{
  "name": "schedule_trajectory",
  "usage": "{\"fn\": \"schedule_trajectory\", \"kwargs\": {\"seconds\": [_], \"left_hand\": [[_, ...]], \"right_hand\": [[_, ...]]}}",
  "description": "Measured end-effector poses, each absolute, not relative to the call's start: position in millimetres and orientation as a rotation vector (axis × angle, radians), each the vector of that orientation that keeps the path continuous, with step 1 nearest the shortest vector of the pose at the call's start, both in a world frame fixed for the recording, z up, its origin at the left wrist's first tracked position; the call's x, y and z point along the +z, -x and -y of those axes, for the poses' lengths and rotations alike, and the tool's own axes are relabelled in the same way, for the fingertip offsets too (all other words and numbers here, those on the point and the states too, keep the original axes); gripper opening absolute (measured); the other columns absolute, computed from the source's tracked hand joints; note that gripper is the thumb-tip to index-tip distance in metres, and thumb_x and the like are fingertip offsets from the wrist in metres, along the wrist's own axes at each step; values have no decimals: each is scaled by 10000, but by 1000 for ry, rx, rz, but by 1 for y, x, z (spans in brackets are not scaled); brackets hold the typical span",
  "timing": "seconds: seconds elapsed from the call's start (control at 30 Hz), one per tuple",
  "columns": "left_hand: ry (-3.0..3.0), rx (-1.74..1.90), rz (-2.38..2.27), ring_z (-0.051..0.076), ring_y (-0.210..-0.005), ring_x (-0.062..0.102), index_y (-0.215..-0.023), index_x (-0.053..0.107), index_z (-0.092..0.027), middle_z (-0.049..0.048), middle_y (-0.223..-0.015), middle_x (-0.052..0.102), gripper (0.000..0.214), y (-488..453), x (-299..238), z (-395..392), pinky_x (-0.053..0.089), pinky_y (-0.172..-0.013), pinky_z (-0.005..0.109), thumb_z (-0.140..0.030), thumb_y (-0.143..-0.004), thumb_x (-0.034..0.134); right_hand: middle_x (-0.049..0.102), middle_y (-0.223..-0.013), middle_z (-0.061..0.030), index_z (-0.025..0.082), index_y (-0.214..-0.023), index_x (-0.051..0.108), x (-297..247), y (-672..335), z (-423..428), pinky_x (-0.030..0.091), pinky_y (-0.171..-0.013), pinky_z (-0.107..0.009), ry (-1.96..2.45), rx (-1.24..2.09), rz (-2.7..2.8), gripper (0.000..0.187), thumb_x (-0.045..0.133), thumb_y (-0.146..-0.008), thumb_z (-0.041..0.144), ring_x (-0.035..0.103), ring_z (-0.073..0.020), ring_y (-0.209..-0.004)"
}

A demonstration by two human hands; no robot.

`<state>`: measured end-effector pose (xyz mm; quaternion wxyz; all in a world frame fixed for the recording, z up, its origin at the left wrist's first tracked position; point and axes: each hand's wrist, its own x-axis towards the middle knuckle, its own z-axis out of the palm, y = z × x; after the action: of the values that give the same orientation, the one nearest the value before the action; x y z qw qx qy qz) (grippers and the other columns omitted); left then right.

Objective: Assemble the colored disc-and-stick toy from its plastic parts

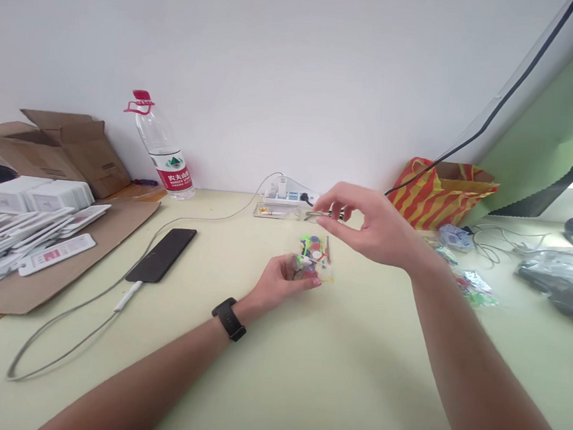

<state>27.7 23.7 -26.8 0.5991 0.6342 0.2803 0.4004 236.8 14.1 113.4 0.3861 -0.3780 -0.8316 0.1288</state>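
My left hand [280, 283], with a black watch on the wrist, is closed round a small clear packet of coloured bits [317, 256] just above the pale green table [302, 377]. My right hand [370, 224] hovers a little above and behind the packet. Its thumb and fingers pinch a thin metal piece [316, 214], perhaps a ring or clip, too small to name for certain. Both forearms reach in from the bottom edge.
A black phone [163, 254] on a white cable lies to the left. White boxes and cards [25, 225] sit on brown cardboard at far left. A water bottle [164, 151], a power strip [288, 195], a striped bag [439, 191] and more packets [471, 285] line the back and right.
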Motion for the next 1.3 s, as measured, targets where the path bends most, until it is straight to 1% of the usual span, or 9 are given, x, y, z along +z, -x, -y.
{"fn": "schedule_trajectory", "kwargs": {"seconds": [0.1, 0.23, 0.37, 0.53, 0.63, 0.77, 0.9, 1.07, 1.3], "left_hand": [[-1518, 947, -689, 273, -1066, 699, -1077, 725, -155, 118, -1155, 738, 397, -29, -31, -25, 543, -919, 380, -362, -781, 891], [-1609, 934, -731, 275, -1111, 703, -1154, 716, -198, 111, -1266, 720, 429, -29, -30, -23, 545, -982, 419, -375, -798, 878], [-1557, 1009, -659, 263, -1015, 749, -1131, 704, -193, 113, -1205, 742, 318, -28, -24, -21, 561, -987, 470, -381, -891, 796], [-1593, 993, -690, 310, -1263, 649, -1251, 678, -230, 122, -1354, 688, 439, -27, -21, -21, 511, -1071, 487, -362, -861, 831], [-1566, 919, -740, 310, -1229, 664, -1236, 693, -211, 123, -1330, 702, 454, -28, -25, -22, 507, -1066, 480, -395, -848, 840], [-1556, 965, -721, 284, -1101, 714, -1157, 725, -186, 111, -1177, 762, 350, -28, -25, -22, 536, -1003, 441, -463, -943, 723], [-1582, 1045, -724, 291, -1191, 683, -1164, 728, -207, 113, -1291, 727, 337, -28, -21, -20, 512, -1047, 432, -467, -951, 708], [-1600, 956, -746, 303, -1298, 629, -1323, 661, -249, 108, -1364, 696, 545, -29, -23, -21, 446, -1133, 477, -392, -833, 850], [-1597, 902, -742, 306, -1159, 703, -1172, 731, -196, 121, -1276, 729, 361, -26, -24, -22, 530, -1025, 455, -422, -895, 782]], "right_hand": [[709, -1175, -64, 272, -1188, 686, 110, -246, -22, 548, -797, -372, 1056, 299, 2028, 316, 678, -938, 465, 667, -223, -909], [732, -1159, -67, 290, -1239, 682, 105, -256, -30, 560, -832, -403, 1227, 440, 2116, 415, 636, -947, 582, 683, -251, -960], [743, -1172, -70, 305, -1316, 651, 103, -260, -31, 570, -834, -402, 1292, 610, 2207, 479, 630, -938, 601, 685, -268, -1033], [742, -1174, -62, 304, -1354, 630, 102, -266, -34, 564, -863, -381, 1269, 832, 2334, 601, 773, -825, 549, 693, -260, -1030], [760, -1050, -59, 260, -1187, 716, 99, -268, -37, 548, -800, -354, 1260, 886, 2385, 431, 748, -843, 518, 695, -241, -945], [759, -908, -48, 217, -944, 750, 99, -265, -38, 508, -728, -335, 1187, 825, 2378, 214, 660, -902, 407, 670, -217, -843], [754, -923, -46, 213, -981, 748, 98, -262, -39, 500, -741, -329, 1113, 720, 2226, 223, 653, -908, 400, 660, -209, -850], [689, -773, -6, 213, -944, 756, 91, -262, -44, 430, -622, -288, 1169, 744, 2299, 213, 646, -899, 390, 588, -166, -694], [721, -931, -39, 239, -1148, 716, 91, -269, -42, 502, -714, -318, 1236, 912, 2153, 370, 619, -951, 537, 675, -202, -859]]}}
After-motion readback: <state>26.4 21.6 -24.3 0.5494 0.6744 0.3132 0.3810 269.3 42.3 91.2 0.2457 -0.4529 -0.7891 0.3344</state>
